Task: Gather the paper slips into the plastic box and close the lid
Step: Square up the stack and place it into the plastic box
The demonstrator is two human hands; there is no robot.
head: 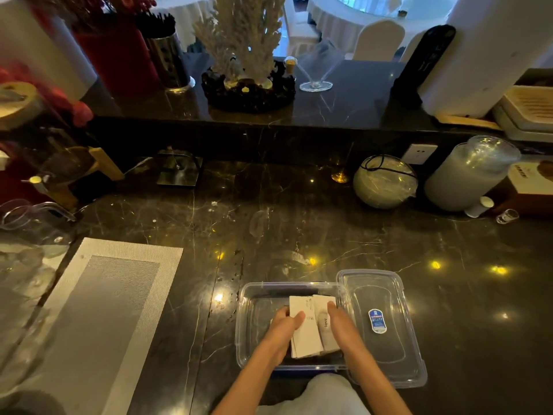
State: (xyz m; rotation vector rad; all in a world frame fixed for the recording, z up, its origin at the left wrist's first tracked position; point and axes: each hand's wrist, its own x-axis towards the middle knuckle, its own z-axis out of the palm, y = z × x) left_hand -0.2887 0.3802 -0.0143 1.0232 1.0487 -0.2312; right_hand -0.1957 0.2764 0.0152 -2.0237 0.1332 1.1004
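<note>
Both hands sit inside the open box [248,324]: left hand [282,327] and right hand [341,324] pinch the slips [308,327] between them. Fingers underneath are hidden. The lid [386,348] lies beside the box.

I take the grey woven placemat [101,310] as my landmark, lying on the dark marble counter [299,223]. Far beyond it on the raised ledge stands a white coral ornament [242,37] in a black base. Just right of the coral is a tilted martini glass [317,70], and left of the coral a metal holder of dark sticks [166,52]. Well right of the placemat, by the back wall, sit a round glass bowl [384,182] and a frosted jar [469,172].
</note>
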